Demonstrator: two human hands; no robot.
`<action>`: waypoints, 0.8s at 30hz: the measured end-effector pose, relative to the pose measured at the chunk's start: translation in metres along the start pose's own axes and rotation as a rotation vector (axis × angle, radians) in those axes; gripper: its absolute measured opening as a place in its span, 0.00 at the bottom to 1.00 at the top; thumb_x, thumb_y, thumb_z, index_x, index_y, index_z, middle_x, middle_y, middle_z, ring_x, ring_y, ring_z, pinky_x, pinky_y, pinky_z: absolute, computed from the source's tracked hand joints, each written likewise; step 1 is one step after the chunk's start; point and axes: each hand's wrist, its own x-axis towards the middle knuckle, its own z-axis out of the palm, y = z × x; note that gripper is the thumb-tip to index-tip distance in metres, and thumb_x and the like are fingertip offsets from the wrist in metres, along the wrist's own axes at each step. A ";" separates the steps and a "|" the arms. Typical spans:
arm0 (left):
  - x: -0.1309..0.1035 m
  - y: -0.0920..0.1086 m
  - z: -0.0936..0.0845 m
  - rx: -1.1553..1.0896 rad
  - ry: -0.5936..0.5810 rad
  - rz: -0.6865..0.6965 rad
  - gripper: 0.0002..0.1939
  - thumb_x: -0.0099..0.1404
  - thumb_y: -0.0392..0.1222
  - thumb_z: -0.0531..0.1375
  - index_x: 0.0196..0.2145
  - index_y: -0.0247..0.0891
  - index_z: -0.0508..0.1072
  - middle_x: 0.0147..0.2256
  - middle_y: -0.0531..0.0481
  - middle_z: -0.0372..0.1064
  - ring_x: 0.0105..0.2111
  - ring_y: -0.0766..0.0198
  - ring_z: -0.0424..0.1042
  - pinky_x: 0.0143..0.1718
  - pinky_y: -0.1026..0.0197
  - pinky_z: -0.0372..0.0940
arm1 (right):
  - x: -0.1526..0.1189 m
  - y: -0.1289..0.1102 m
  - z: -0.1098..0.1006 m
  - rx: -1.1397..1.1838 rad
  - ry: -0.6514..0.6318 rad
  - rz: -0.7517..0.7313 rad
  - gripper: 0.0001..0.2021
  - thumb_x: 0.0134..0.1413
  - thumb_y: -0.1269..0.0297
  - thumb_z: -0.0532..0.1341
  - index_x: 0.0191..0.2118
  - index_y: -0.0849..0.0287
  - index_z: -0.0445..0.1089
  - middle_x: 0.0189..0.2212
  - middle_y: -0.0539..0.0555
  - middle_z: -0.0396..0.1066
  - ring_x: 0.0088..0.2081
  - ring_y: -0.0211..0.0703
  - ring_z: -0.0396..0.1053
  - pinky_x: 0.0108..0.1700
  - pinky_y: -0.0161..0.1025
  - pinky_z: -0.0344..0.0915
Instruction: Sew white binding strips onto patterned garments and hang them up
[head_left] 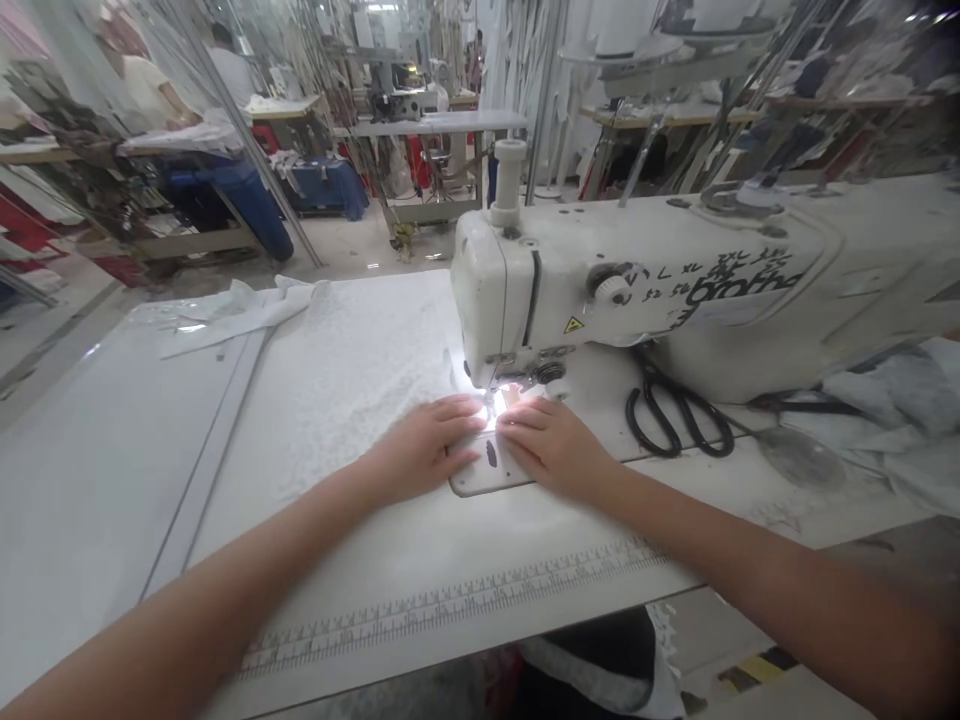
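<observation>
A white sewing machine (pixel 517 270) stands on the white table, its lamp lighting the needle area brightly. My left hand (pixel 424 450) lies flat just left of the presser foot (pixel 490 403), fingers stretched out and thumb apart. White lace-like cloth (pixel 360 370) spreads over the table beyond and left of that hand. On the other side of the foot, my right hand (pixel 559 445) rests with its fingers extended toward the needle, near the metal needle plate (pixel 491 475). Glare hides whatever lies under the fingertips.
Black-handled scissors (pixel 679 415) lie right of my right hand. Pale cloth (pixel 900 410) is heaped at the far right. A printed ruler strip (pixel 450 605) runs along the table's front edge. White scraps (pixel 247 310) lie at the back left. Other workstations and people are behind.
</observation>
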 end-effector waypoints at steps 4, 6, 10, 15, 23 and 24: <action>0.003 -0.005 -0.004 0.017 0.002 -0.013 0.18 0.66 0.48 0.51 0.51 0.42 0.64 0.55 0.48 0.61 0.57 0.55 0.56 0.55 0.48 0.57 | -0.002 -0.001 0.001 0.000 -0.014 0.045 0.11 0.59 0.72 0.52 0.43 0.61 0.69 0.42 0.55 0.71 0.43 0.47 0.65 0.44 0.47 0.62; 0.002 -0.004 -0.005 0.022 -0.007 -0.014 0.19 0.65 0.48 0.51 0.52 0.42 0.64 0.56 0.47 0.60 0.58 0.54 0.55 0.55 0.48 0.56 | -0.001 -0.003 0.000 -0.001 -0.021 0.050 0.11 0.59 0.72 0.52 0.43 0.61 0.69 0.43 0.56 0.71 0.43 0.47 0.65 0.44 0.48 0.62; 0.000 -0.001 -0.006 0.035 -0.028 -0.014 0.20 0.65 0.49 0.52 0.53 0.44 0.63 0.57 0.48 0.58 0.58 0.54 0.54 0.56 0.46 0.54 | 0.000 -0.006 -0.002 -0.008 -0.020 0.055 0.11 0.59 0.72 0.52 0.43 0.62 0.69 0.43 0.56 0.72 0.44 0.48 0.65 0.44 0.48 0.62; 0.001 -0.001 -0.006 0.036 -0.030 -0.014 0.20 0.65 0.49 0.52 0.53 0.44 0.63 0.57 0.48 0.58 0.58 0.53 0.54 0.56 0.47 0.54 | 0.000 -0.007 -0.003 -0.009 -0.034 0.078 0.12 0.59 0.71 0.52 0.44 0.62 0.69 0.43 0.57 0.72 0.44 0.49 0.65 0.44 0.49 0.62; 0.001 -0.001 -0.006 0.024 -0.021 -0.015 0.21 0.64 0.49 0.52 0.54 0.44 0.62 0.57 0.47 0.57 0.58 0.53 0.53 0.56 0.46 0.54 | 0.000 -0.007 -0.003 -0.011 -0.078 0.108 0.13 0.59 0.70 0.52 0.46 0.64 0.68 0.44 0.57 0.71 0.46 0.51 0.64 0.47 0.51 0.62; 0.001 -0.001 -0.005 0.028 -0.019 -0.017 0.21 0.64 0.49 0.52 0.54 0.44 0.62 0.57 0.47 0.57 0.58 0.53 0.53 0.56 0.46 0.54 | 0.000 -0.007 -0.003 -0.013 -0.079 0.106 0.13 0.59 0.70 0.52 0.47 0.64 0.68 0.44 0.58 0.71 0.46 0.51 0.64 0.47 0.51 0.62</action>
